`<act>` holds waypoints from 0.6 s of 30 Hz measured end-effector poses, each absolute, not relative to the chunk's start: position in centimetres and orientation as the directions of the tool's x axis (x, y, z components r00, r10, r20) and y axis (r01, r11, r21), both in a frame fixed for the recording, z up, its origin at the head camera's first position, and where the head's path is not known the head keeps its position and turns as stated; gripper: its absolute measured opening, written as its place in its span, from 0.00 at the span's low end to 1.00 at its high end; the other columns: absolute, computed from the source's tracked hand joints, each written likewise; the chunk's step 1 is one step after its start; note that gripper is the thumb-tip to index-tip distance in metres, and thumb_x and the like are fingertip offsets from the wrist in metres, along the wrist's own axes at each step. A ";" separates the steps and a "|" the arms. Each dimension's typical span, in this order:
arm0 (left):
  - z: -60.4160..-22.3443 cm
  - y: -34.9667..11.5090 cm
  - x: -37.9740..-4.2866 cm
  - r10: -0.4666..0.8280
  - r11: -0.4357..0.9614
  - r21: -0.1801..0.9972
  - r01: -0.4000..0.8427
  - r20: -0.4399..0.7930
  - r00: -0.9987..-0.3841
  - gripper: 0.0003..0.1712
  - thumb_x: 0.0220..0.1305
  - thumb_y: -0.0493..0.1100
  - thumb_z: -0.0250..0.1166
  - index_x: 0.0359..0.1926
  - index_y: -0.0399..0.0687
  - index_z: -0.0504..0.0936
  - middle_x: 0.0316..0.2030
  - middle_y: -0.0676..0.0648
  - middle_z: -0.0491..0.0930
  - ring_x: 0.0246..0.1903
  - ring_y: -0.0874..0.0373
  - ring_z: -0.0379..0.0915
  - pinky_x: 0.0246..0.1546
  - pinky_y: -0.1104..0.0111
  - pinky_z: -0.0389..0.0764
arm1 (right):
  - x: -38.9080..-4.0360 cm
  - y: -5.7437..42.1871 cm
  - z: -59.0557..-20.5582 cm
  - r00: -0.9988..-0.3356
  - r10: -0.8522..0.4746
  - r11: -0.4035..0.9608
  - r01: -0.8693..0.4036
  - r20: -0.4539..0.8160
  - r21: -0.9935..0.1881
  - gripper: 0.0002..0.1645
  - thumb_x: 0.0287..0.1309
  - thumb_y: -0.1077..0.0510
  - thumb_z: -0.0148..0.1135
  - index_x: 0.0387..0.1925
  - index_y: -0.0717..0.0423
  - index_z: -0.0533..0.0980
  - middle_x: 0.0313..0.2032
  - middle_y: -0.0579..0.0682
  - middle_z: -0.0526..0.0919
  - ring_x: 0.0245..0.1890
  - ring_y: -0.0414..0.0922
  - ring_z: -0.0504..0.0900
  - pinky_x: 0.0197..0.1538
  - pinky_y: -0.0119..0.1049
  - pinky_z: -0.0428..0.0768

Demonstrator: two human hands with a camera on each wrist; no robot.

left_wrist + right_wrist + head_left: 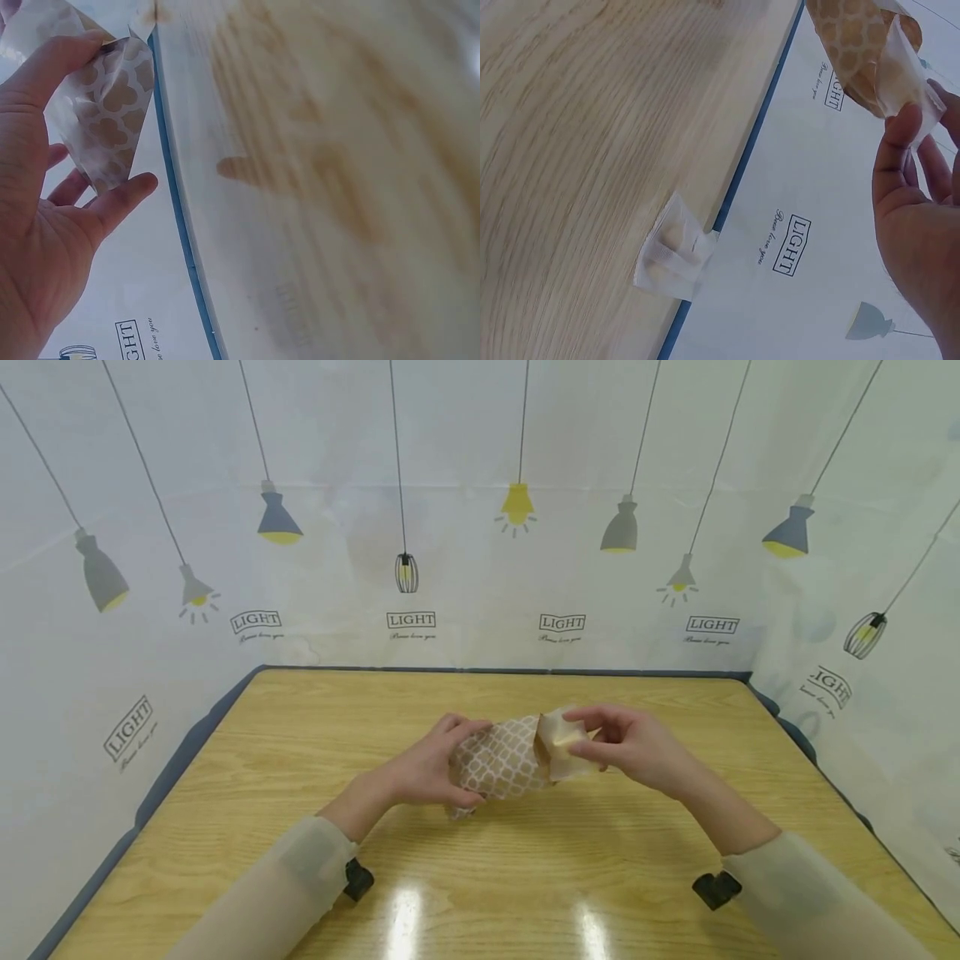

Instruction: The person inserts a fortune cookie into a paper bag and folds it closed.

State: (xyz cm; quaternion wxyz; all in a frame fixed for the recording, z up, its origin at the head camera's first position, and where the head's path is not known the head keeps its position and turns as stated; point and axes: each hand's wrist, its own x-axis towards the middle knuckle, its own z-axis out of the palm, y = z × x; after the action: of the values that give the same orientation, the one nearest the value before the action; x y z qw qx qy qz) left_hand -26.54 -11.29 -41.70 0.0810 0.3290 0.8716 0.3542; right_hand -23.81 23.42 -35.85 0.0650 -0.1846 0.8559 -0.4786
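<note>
Holding the patterned paper bag point(501, 762) above the wooden table point(465, 910), the left hand point(431, 766) grips its left end, thumb on the near side and fingers on the far side. Bag is tilted, brown with a white lattice print, mouth facing right. At that mouth, the right hand point(641, 747) pinches a translucent white packet point(900, 82) between thumb and fingers; whether part of the packet sits inside the bag cannot be told. A second white packet point(676, 262), well apart from the bag, shows against the table's edge in the right wrist view; it appears to lie on the table, though contact is unclear. Behind the bag, beyond the table, hangs a pale lamp-print sheet point(465, 535).
</note>
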 end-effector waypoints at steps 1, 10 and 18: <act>-41.7 -11.3 -26.5 0.632 0.533 0.671 0.515 0.088 -0.770 0.64 0.53 0.44 0.88 0.86 0.55 0.61 0.71 0.41 0.64 0.70 0.45 0.66 0.77 0.44 0.73 | -23.9 23.3 -35.9 -0.924 -0.377 0.472 -0.256 0.069 -0.843 0.26 0.70 0.53 0.76 0.66 0.51 0.83 0.52 0.58 0.87 0.33 0.41 0.83 0.37 0.36 0.87; -41.7 -11.1 -26.5 0.627 0.531 0.679 0.507 0.087 -0.774 0.64 0.54 0.46 0.87 0.86 0.55 0.61 0.71 0.41 0.64 0.70 0.45 0.67 0.75 0.44 0.75 | -24.0 22.3 -36.9 -0.914 -0.388 0.435 -0.292 0.115 -0.852 0.24 0.69 0.58 0.76 0.64 0.53 0.83 0.51 0.60 0.85 0.30 0.40 0.82 0.33 0.33 0.84; -41.6 -11.2 -26.5 0.623 0.526 0.683 0.506 0.095 -0.776 0.65 0.53 0.47 0.88 0.86 0.54 0.61 0.71 0.40 0.64 0.69 0.45 0.67 0.74 0.45 0.76 | -23.6 22.8 -37.0 -0.913 -0.391 0.436 -0.299 0.121 -0.849 0.31 0.72 0.55 0.74 0.73 0.49 0.78 0.58 0.63 0.84 0.36 0.46 0.87 0.39 0.37 0.89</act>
State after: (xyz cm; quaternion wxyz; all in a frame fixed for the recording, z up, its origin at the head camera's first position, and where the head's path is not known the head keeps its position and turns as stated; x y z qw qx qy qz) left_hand -26.53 -11.18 -41.56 0.0808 0.3246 0.8698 0.3626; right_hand -23.62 22.82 -37.00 0.0465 -0.2039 0.8459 -0.4906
